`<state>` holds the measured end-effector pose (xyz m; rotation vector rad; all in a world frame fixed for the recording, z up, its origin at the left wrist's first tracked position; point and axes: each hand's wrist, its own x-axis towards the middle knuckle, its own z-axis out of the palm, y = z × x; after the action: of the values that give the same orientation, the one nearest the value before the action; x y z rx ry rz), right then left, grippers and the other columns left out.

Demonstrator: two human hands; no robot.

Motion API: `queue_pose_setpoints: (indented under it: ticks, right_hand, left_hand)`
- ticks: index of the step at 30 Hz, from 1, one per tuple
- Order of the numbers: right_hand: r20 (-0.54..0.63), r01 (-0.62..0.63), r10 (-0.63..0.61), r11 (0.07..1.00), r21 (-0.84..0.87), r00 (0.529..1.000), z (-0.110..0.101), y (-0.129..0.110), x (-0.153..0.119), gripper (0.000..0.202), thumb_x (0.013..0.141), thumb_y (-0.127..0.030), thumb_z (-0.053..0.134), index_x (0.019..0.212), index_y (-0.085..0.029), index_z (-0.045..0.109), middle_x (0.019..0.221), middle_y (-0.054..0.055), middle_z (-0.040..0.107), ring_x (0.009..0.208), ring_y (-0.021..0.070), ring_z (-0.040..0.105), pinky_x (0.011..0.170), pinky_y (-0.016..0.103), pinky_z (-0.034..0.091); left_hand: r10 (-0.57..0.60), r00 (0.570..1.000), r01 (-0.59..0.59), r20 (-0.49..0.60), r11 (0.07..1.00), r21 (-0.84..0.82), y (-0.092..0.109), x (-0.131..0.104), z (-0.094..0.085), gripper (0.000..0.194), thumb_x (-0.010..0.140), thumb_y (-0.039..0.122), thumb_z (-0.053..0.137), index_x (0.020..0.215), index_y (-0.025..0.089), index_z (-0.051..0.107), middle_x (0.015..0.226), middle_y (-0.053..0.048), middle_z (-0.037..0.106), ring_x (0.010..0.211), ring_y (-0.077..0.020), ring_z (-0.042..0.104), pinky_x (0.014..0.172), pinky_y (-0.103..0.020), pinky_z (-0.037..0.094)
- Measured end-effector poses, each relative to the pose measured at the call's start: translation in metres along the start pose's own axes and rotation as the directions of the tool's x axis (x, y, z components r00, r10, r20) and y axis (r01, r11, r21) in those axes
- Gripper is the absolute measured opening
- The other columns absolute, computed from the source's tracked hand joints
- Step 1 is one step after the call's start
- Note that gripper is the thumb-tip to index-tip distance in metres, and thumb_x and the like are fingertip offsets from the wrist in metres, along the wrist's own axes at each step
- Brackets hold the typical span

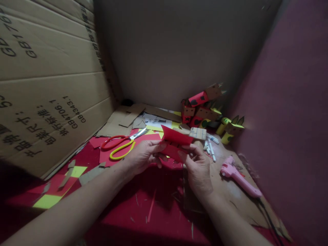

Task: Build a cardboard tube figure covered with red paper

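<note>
A folded piece of red paper (176, 140) is held up between my two hands, above the red table covering. My left hand (148, 155) pinches its left end between thumb and fingers. At the right end, my right hand (196, 164) grips the paper with the thumb on the near face. The upper flap of the paper stands up along a crease. Scissors (122, 145) with one red and one yellow handle lie beside my left hand, blades partly apart. Just beyond my right hand is a small cardboard block with drawn lines (198, 133).
A pink glue gun (241, 177) lies on cardboard at the right, near white markers (212, 150). Several cardboard and paper figures (201, 111) stand at the back. A large cardboard panel (51, 78) rises at the left, with paper scraps (60, 186) below it.
</note>
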<state>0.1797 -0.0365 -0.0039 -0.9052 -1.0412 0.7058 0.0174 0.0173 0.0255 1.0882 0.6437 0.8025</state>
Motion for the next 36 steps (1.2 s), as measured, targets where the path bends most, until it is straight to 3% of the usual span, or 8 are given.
queue_pose_setpoints:
  ticks: [5,8,12,18,25,28,32,36]
  right_hand:
    - [0.01,-0.046,0.046,0.998,0.043,0.999,0.002,-0.004,-0.003,0.025,0.071,-0.025,0.074,0.086,-0.025,0.054,0.082,-0.003,0.06,0.073,0.0138,0.057,0.067,0.028,0.049]
    - [-0.036,-0.037,0.038,0.998,0.047,0.999,0.004,-0.005,-0.003,0.038,0.066,-0.024,0.078,0.09,-0.026,0.048,0.084,-0.003,0.059,0.074,0.0141,0.059,0.066,0.027,0.049]
    - [-0.029,-0.027,0.028,0.999,0.047,0.999,0.004,-0.007,0.0,0.052,0.062,-0.023,0.08,0.104,-0.025,0.049,0.098,0.002,0.063,0.088,0.0177,0.062,0.075,0.03,0.051]
    - [0.067,-0.165,0.157,0.979,0.124,0.985,0.006,-0.013,0.001,0.074,0.063,-0.022,0.078,0.129,-0.024,0.045,0.13,0.008,0.057,0.114,0.0245,0.057,0.094,0.04,0.049]
    - [0.11,-0.206,0.199,0.977,0.062,0.974,0.003,-0.012,0.002,0.069,0.063,-0.024,0.078,0.128,-0.025,0.053,0.106,0.004,0.068,0.091,0.0216,0.065,0.08,0.038,0.055]
    - [0.137,-0.247,0.251,0.968,-0.042,0.958,-0.002,-0.01,0.002,0.049,0.066,-0.029,0.075,0.114,-0.025,0.065,0.103,0.004,0.067,0.093,0.0214,0.063,0.081,0.037,0.053]
    - [0.191,-0.144,0.185,0.968,-0.207,0.964,-0.007,-0.012,0.003,0.022,0.073,-0.027,0.068,0.093,-0.026,0.074,0.102,0.004,0.064,0.102,0.0227,0.059,0.086,0.036,0.05]
    - [0.223,-0.14,0.17,0.98,-0.144,0.96,-0.006,-0.012,0.003,0.016,0.075,-0.029,0.066,0.088,-0.028,0.076,0.106,0.003,0.064,0.105,0.0228,0.058,0.091,0.037,0.047]
  left_hand:
    - [-0.009,0.998,0.01,-0.062,1.0,0.017,0.002,-0.002,0.005,0.019,0.077,0.027,0.069,0.077,0.007,0.07,0.057,-0.006,0.066,0.046,-0.0107,0.057,0.04,-0.018,0.046]
    - [-0.027,0.995,0.028,-0.097,0.999,0.017,0.005,-0.004,0.008,0.013,0.076,0.02,0.067,0.077,0.008,0.07,0.063,-0.007,0.068,0.049,-0.0109,0.059,0.042,-0.019,0.047]
    - [-0.014,0.993,0.018,-0.12,0.999,0.033,0.006,-0.005,0.008,0.013,0.075,0.021,0.067,0.077,0.008,0.07,0.061,-0.006,0.067,0.05,-0.0119,0.06,0.042,-0.019,0.046]
    - [-0.014,0.989,0.024,-0.146,0.997,0.068,0.004,-0.004,0.007,0.013,0.072,0.022,0.067,0.071,0.008,0.069,0.054,-0.006,0.065,0.046,-0.0129,0.059,0.039,-0.02,0.045]
    - [0.014,0.981,-0.005,-0.193,0.999,0.046,0.003,-0.001,0.006,0.014,0.07,0.021,0.066,0.061,0.009,0.065,0.048,-0.005,0.063,0.039,-0.0114,0.055,0.035,-0.019,0.042]
    - [0.023,0.983,-0.012,-0.185,0.998,0.065,0.001,0.002,0.003,0.016,0.069,0.02,0.064,0.057,0.01,0.064,0.044,-0.005,0.061,0.034,-0.0111,0.052,0.033,-0.019,0.04]
    - [0.031,0.985,-0.016,-0.169,0.996,0.088,-0.003,0.005,-0.002,0.013,0.067,0.016,0.06,0.057,0.01,0.065,0.044,-0.004,0.062,0.033,-0.0111,0.051,0.031,-0.019,0.039]
    - [-0.002,0.986,0.019,-0.169,0.995,0.098,-0.004,0.006,-0.002,0.01,0.064,0.014,0.061,0.06,0.01,0.068,0.043,-0.005,0.061,0.033,-0.0122,0.052,0.03,-0.019,0.039]
